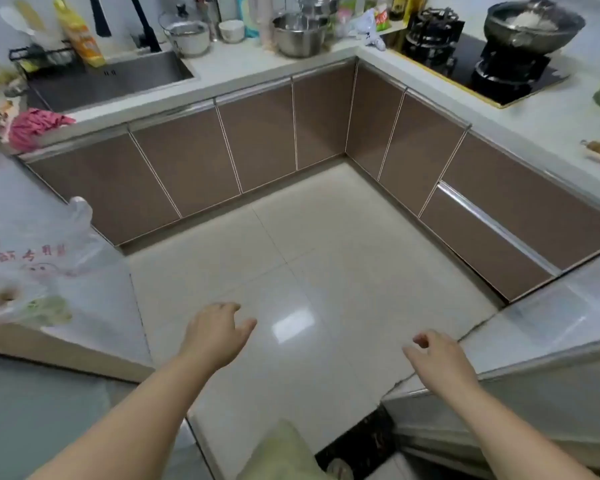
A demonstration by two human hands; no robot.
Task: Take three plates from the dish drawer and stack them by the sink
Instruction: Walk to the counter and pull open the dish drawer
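While every brown cabinet front (187, 168) in view is pushed flush, no plate shows, and I cannot tell which front is the dish drawer; the likeliest-looking drawer front (482, 244), with a long metal handle strip, sits low in the run on the right, under the stove side. The sink (111, 83) is a steel basin set in the white tabletop (257, 65) at the far left, with a black tap (146, 26) behind it and a bare stretch of tabletop just to its right.

Both hands hang in the air over the pale tiled floor (326, 254), touching nothing. The left hand (215, 332) is loosely spread, fingers slightly curled and thumb out to the side. The right hand (437, 358) is also unclenched, its fingers curled inward with the thumb apart from them, near the edge of the glossy tabletop on the right.

Along the far tabletop stand a small metal pot (187, 36), a white bowl (231, 30) and a larger steel bowl (300, 34). A black gas stove (478, 60) is set into the right tabletop, with a dark wok (534, 26) holding something white on its nearer burner. A pink cloth (35, 124) lies by the near corner of the sink, and a clear plastic bag (32, 258) with red print rests on the left tabletop.
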